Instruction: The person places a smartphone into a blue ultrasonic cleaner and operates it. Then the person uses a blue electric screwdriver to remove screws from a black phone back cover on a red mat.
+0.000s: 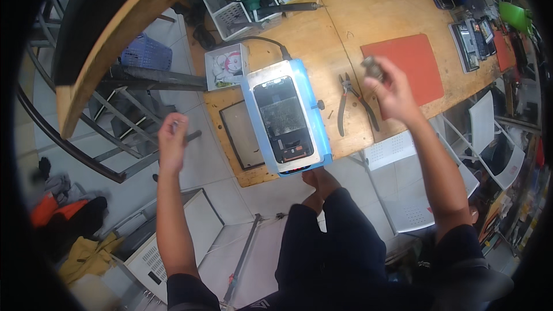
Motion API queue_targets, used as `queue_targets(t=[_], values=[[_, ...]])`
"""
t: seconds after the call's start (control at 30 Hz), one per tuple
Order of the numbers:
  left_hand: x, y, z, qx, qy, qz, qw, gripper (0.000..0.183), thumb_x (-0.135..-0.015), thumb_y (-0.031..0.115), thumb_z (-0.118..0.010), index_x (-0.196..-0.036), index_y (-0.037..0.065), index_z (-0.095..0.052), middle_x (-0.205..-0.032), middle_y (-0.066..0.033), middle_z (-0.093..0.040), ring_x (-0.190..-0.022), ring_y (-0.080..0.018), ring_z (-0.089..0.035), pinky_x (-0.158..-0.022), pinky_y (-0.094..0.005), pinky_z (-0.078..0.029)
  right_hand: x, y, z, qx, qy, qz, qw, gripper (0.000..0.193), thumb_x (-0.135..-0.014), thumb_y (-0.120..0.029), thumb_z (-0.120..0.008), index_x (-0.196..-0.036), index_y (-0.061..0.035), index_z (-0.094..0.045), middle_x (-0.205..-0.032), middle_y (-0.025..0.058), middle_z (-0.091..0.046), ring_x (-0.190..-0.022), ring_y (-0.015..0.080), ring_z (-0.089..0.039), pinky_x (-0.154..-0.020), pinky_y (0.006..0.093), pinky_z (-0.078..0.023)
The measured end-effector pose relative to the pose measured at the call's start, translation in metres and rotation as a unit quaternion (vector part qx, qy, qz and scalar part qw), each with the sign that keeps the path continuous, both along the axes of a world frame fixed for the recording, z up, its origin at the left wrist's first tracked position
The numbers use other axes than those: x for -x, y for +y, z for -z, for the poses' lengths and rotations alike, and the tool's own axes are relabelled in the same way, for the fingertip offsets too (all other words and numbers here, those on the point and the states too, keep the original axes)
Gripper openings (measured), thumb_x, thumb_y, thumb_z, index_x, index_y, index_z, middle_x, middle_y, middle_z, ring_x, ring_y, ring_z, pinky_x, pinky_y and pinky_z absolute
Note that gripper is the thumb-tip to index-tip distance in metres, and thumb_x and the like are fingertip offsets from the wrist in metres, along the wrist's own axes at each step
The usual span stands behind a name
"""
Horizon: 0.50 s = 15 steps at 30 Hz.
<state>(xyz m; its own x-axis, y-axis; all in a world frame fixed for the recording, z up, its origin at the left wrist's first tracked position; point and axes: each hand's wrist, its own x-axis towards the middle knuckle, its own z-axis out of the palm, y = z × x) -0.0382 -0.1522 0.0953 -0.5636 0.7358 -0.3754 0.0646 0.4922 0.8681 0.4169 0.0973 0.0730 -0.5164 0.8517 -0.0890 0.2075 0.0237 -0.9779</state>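
Observation:
My right hand [397, 92] is raised near the red mat [426, 63], closed round a small, dull metallic, spool-like piece [371, 68] that sticks out past the fingers. Out past the table's left edge, over the floor, my left hand [173, 138] has its fingers pinched together; a tiny greyish bit shows at the tips, too small to name. Between the hands stands a blue and white box-shaped machine [314, 98]. On its top lies a phone [282, 118], its dark face marked by a greyish patch. Diagonal cutters [358, 102] with dark handles lie spread beside the machine.
A white tray [227, 83] and a dark-framed panel [239, 138] sit left of the machine. Behind it are white baskets [230, 14] and a black-handled tool [288, 8]. Phones [464, 49] lie far right. A white chair [403, 190] stands by the table's front edge.

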Motion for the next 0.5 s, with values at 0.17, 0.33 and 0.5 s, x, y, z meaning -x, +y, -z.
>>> queue_targets(t=[0.17,0.33,0.5], values=[[0.058,0.004,0.004,0.023,0.087,-0.119,0.989,0.013,-0.102,0.027,-0.067,-0.103,0.014,-0.065,-0.089,0.009,-0.053,-0.066,-0.0006,-0.04,-0.054,-0.022,-0.029,0.041,-0.054,-0.03,-0.027,-0.007,-0.133,0.991,0.037,-0.095,-0.012,-0.07,-0.127,0.0009,-0.06,-0.117,0.0182,-0.066,-0.11,0.0299,-0.065,-0.096,0.039,-0.05],[0.036,0.008,0.012,-0.005,0.102,-0.151,0.983,0.019,-0.104,0.032,-0.064,-0.098,0.014,-0.06,-0.073,0.01,-0.044,-0.058,-0.0013,-0.036,-0.051,-0.0232,-0.028,0.035,-0.028,-0.038,-0.06,-0.037,-0.21,0.975,0.034,-0.093,-0.013,-0.071,-0.123,-0.0015,-0.06,-0.113,0.0175,-0.067,-0.105,0.035,-0.066,-0.092,0.0409,-0.052],[-0.005,0.0,-0.004,-0.001,-0.023,-0.112,0.993,0.016,-0.105,0.03,-0.063,-0.098,0.016,-0.059,-0.07,0.01,-0.04,-0.06,-0.0019,-0.037,-0.053,-0.0232,-0.03,0.027,0.022,-0.037,-0.101,-0.055,-0.128,0.985,0.032,-0.094,-0.013,-0.07,-0.123,-0.0033,-0.061,-0.105,0.015,-0.066,-0.097,0.0284,-0.066,-0.088,0.039,-0.052]])
